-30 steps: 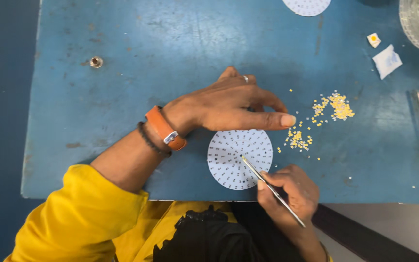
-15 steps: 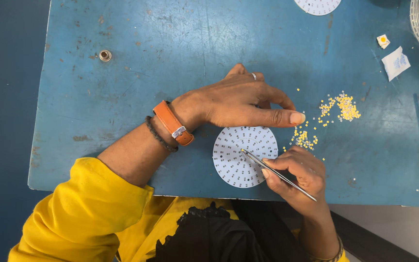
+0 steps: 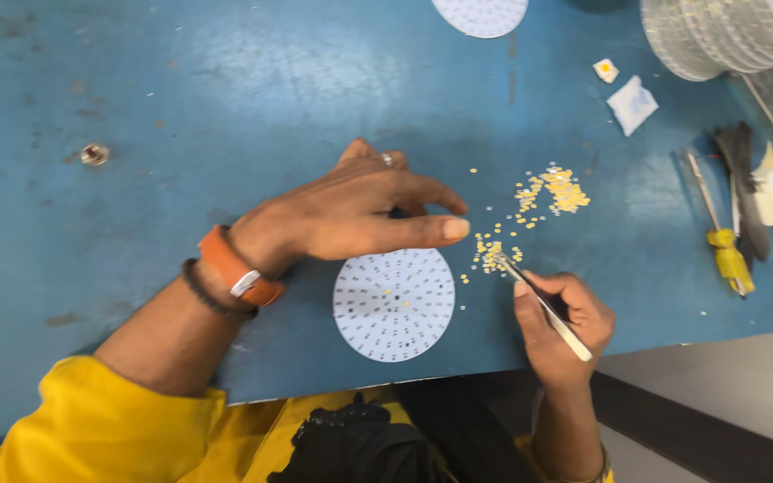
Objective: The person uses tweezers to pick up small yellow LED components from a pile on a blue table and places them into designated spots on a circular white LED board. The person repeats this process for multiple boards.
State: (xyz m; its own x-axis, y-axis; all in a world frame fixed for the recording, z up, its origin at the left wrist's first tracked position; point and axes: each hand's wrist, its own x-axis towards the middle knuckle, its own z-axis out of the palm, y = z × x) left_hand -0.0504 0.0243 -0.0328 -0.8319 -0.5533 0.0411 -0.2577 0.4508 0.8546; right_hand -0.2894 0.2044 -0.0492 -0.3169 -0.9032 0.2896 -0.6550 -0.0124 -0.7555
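**Tweezers at the heap of yellow chips**

A pair of slim metal tweezers point(image 3: 543, 306) is held in the right hand point(image 3: 564, 324), pinched between thumb and fingers like a pen, the tips lowered into the near edge of a scatter of tiny yellow chips point(image 3: 530, 215) on the blue tabletop point(image 3: 181, 89). Whether a chip is caught between the tips cannot be told — they are too small. The chips are judged to be very light, hard and easily flicked away, so a gentle pinch across the sides of one chip would be called for, not a squeeze.

Just left of the tips a round white board point(image 3: 394, 304) dotted with small pads is seen lying flat near the tabletop's front edge; it looks thin and stiff, best taken by its rim. Above it the left hand point(image 3: 351, 210) is spread, empty, the fingers apart and resting on the tabletop, the forefinger stretched toward the chips. An orange wristband point(image 3: 234, 268) is worn on that wrist.

Further out — a yellow-handled tool point(image 3: 726, 259) at the right, a stack of round boards point(image 3: 726, 36) in the far right corner, a small metal ring point(image 3: 94, 155) at the left.
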